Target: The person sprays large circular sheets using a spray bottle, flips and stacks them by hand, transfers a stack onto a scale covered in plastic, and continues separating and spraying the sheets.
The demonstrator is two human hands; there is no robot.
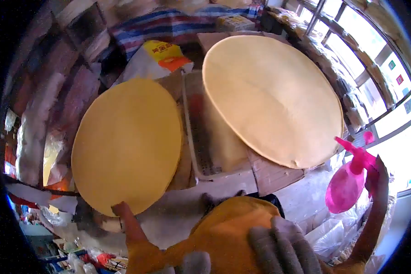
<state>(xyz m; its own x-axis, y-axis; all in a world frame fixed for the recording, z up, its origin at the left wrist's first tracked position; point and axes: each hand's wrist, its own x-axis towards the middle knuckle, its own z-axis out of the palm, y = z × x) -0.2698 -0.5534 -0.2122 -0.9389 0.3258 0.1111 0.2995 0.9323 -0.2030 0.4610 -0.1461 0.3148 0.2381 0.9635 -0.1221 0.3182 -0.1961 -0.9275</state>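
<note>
At lower left, my left hand (121,210) is closed on the near rim of a large flat yellow disc (128,146), with its fingers behind the edge. My right hand (372,179) grips the neck of a pink spray bottle (345,188). The bottle's nozzle points left, just off the lower right rim of a second large disc (274,98), pale tan. That disc leans over a white plastic crate (192,150) with perforated sides, hiding part of it.
Flattened cardboard (271,173) lies under the tan disc. Behind the yellow disc is a white and yellow printed bag (157,57). Striped cloth (169,25) covers the back. Clear plastic bags (331,235) lie at lower right. Blurred grey finger-like shapes (283,246) cover the bottom.
</note>
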